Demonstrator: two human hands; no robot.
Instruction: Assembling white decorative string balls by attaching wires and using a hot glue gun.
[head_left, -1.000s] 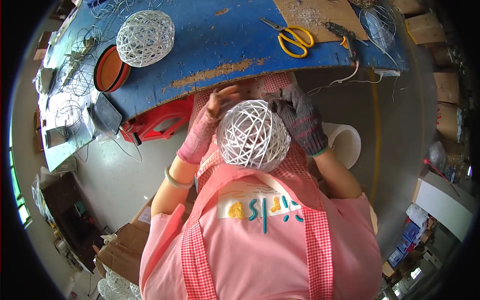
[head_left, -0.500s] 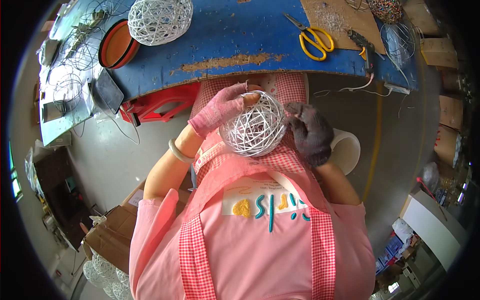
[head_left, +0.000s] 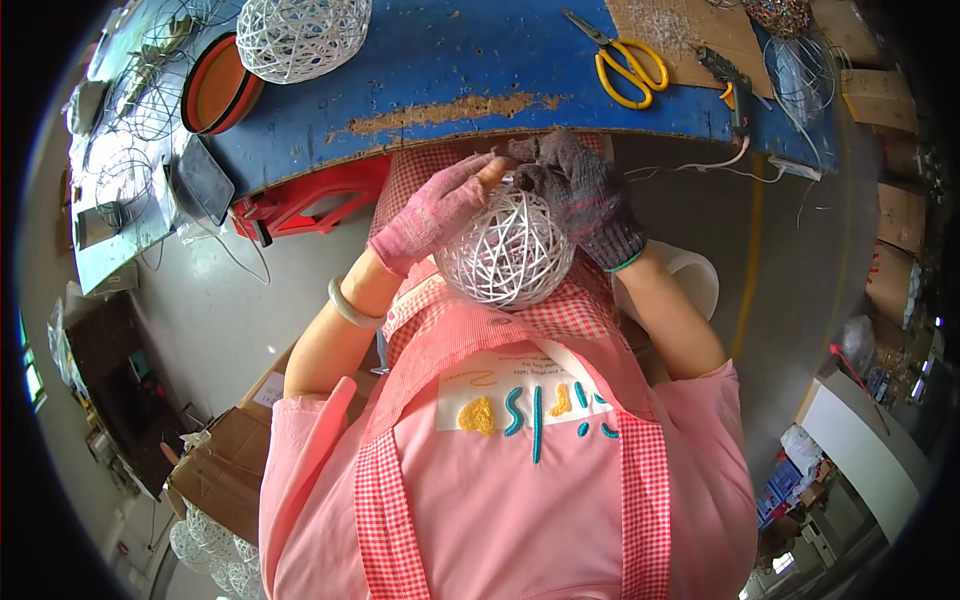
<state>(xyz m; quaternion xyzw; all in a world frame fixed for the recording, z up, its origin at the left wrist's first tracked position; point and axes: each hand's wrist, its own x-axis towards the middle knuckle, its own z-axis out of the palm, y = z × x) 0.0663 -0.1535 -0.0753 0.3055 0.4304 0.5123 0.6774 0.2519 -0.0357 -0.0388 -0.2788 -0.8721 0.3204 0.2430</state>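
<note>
A white openwork ball of crisscrossed strands (head_left: pixel 508 255) rests in my lap against the checked apron. My left hand (head_left: pixel 437 217), in a pink glove with bare fingertips, is curled round the ball's upper left side. Over its upper right side is my right hand (head_left: pixel 580 190) in a dark grey glove. The right fingers are bent and pinched together at the ball's far edge, close to the left fingertips. Whatever lies between them is hidden.
On the blue table (head_left: pixel 420 70) lie another white openwork ball (head_left: pixel 303 38), a round orange-lined tray (head_left: pixel 218 85), yellow-handled scissors (head_left: pixel 630 72) and a corded glue gun (head_left: pixel 735 95). A red stool (head_left: pixel 310 200) stands beneath. A cardboard box (head_left: pixel 225 470) sits behind left, a white bin (head_left: pixel 690 285) at right.
My right hand has moved left and away from me, from beside the ball onto its upper right edge. My left hand stays on the ball, which has turned slightly.
</note>
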